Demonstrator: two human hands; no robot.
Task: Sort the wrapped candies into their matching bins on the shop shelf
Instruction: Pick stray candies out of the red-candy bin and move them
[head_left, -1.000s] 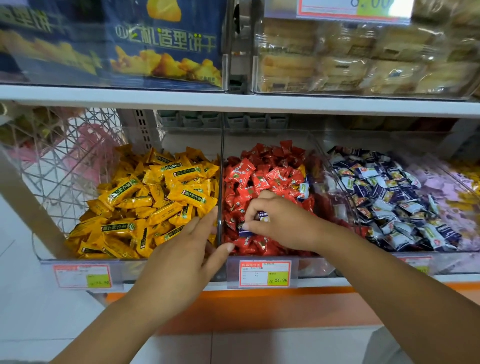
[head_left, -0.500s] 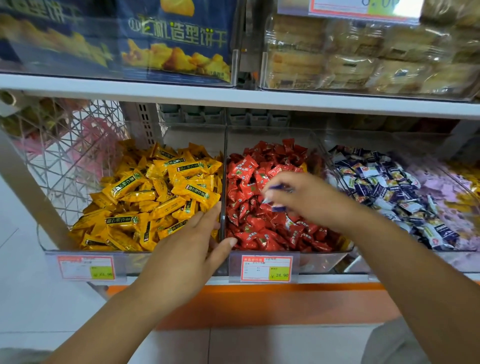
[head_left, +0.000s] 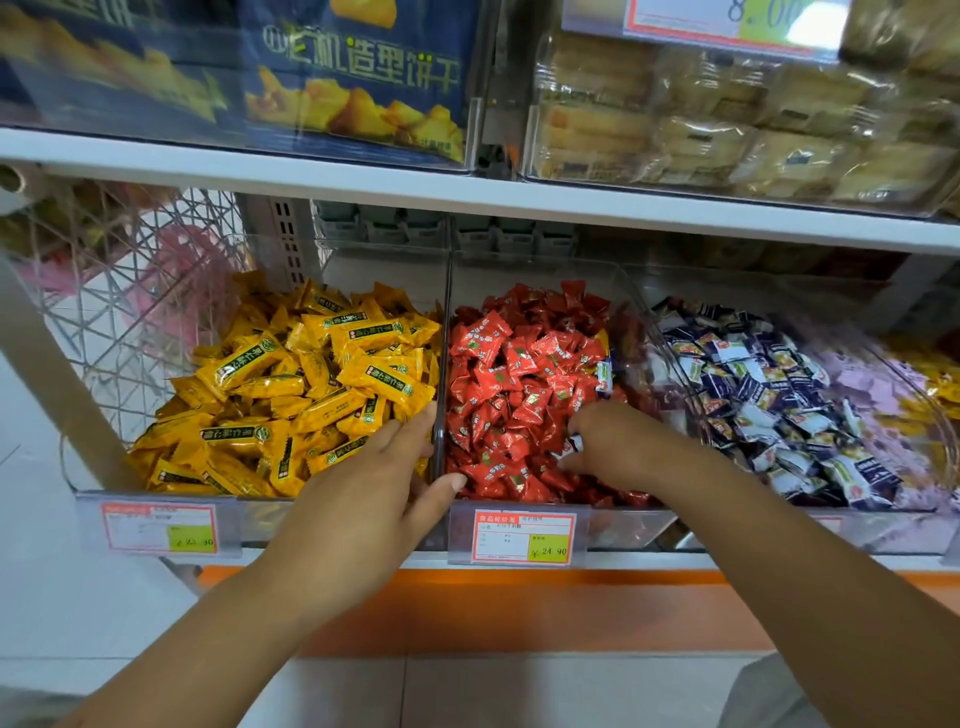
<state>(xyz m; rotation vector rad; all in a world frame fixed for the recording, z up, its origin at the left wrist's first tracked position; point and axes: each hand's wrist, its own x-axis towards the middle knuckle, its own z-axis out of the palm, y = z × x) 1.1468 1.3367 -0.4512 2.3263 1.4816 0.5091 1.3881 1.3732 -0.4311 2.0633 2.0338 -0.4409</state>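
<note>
Three clear bins sit side by side on the shelf: yellow candies (head_left: 291, 384) on the left, red candies (head_left: 514, 364) in the middle, blue-and-white candies (head_left: 769, 395) on the right. My left hand (head_left: 363, 483) straddles the clear divider (head_left: 445, 322) between the yellow and red bins, fingers straight on the yellow side and thumb on the red side. My right hand (head_left: 618, 441) is down in the red bin, its curled fingers pinching a small blue-and-white candy (head_left: 575, 441). Another stray blue-and-white candy (head_left: 603, 374) lies among the red ones near the bin's right wall.
A bin of pale purple candies (head_left: 872, 395) stands further right. Price tags (head_left: 522, 538) hang on the bin fronts. The upper shelf (head_left: 467, 192) with biscuit packs overhangs the bins. A wire rack (head_left: 130, 291) stands at the left.
My right hand carried a blue-and-white candy from the red bin toward the right, then came back down into the red bin onto another one. The left hand stayed on the divider.
</note>
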